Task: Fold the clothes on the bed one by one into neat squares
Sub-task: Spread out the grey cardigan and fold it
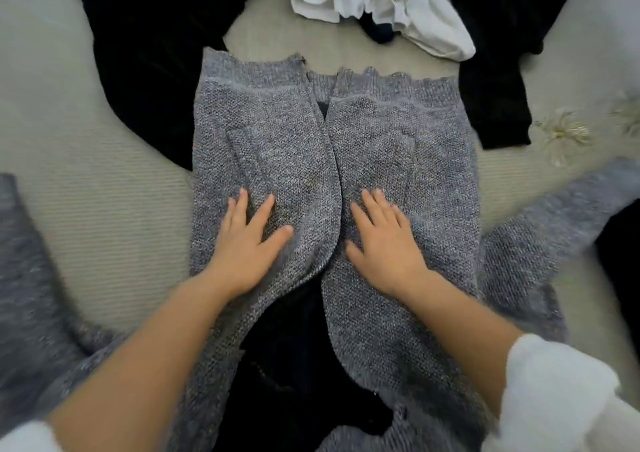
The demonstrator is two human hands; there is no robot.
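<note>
A grey knitted cardigan (277,133) lies spread flat on the bed, hem at the far end, its two front panels meeting along the middle. Its sleeves stretch out to the left (20,278) and to the right (554,216). My left hand (247,243) presses flat on the left front panel with fingers straight. My right hand (384,243) rests flat on the right front panel the same way. Between my forearms the panels part and show dark cloth (291,365) underneath.
A black garment (149,53) lies at the far left, partly under the cardigan. A crumpled white garment (381,4) sits at the far centre. More black clothing (502,70) lies at the far right. The beige bedcover (114,216) has an embroidered flower (561,133).
</note>
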